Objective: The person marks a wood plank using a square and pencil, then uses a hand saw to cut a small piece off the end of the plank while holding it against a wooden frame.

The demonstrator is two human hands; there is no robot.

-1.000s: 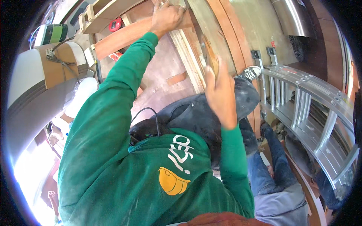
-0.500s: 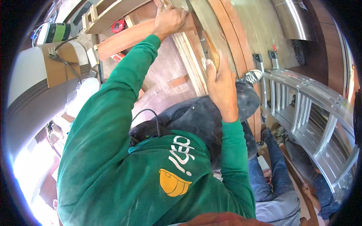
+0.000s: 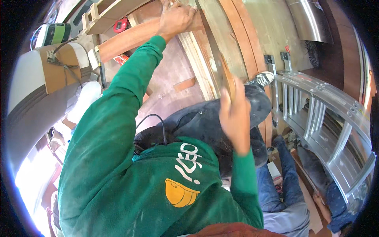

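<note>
Head view: right hand (image 3: 235, 118) is gripping a blurred saw (image 3: 227, 74) by its handle, beside the pale beam (image 3: 196, 65); left hand (image 3: 177, 19) is lying over the reddish board (image 3: 130, 39), can't tell if pinching. If it's bracing weakly, board could be shifting, jamming saw.

One handheld tool (image 3: 227, 73), one metal ladder (image 3: 327, 89) and one tape measure (image 3: 120, 25) show.

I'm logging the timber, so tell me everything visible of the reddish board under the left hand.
The reddish board is long and flat, bare wood by its look, with a straight-cut left end. It lies slantwise, its right part crossing over pale timber. The left hand rests on it near the right end, partly hiding it.
</note>
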